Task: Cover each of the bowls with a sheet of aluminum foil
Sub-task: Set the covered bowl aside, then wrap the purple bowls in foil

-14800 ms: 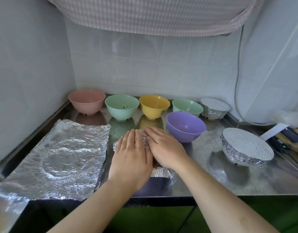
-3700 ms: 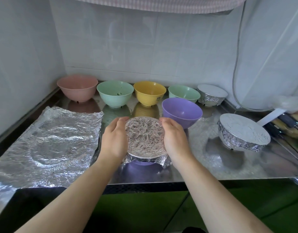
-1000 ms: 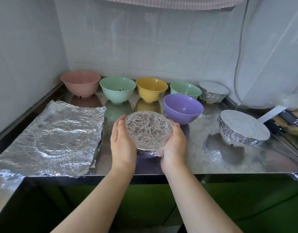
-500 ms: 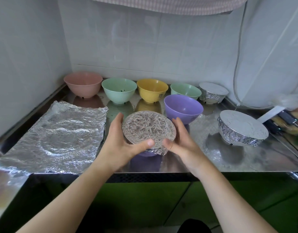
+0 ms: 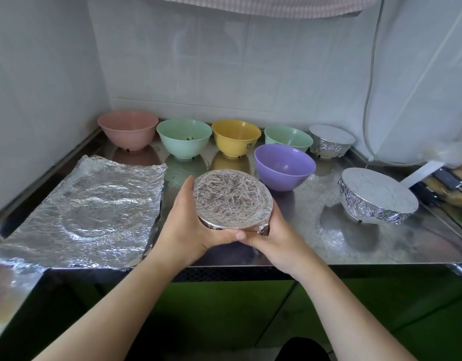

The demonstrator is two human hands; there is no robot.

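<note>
A foil-covered bowl (image 5: 232,198) is lifted off the steel counter, tilted toward me. My left hand (image 5: 188,222) grips its left side and my right hand (image 5: 272,234) cups its right underside; the thumbs meet below its front edge. Uncovered bowls stand behind: pink (image 5: 127,128), mint green (image 5: 184,136), yellow (image 5: 236,135), pale green (image 5: 288,138) and purple (image 5: 284,165). Two more covered bowls sit at the back right (image 5: 330,139) and on the right (image 5: 377,195). A crinkled foil sheet (image 5: 86,207) lies flat on the left.
The steel counter (image 5: 328,238) ends at a front edge just under my hands, with green cabinet fronts below. Tiled walls close the back and left. A white cable (image 5: 366,105) hangs at the right, above a cluttered tray (image 5: 448,182).
The covered bowl has come up off the counter and closer to me. Both hands slid from its sides to under its front, thumbs now touching.
</note>
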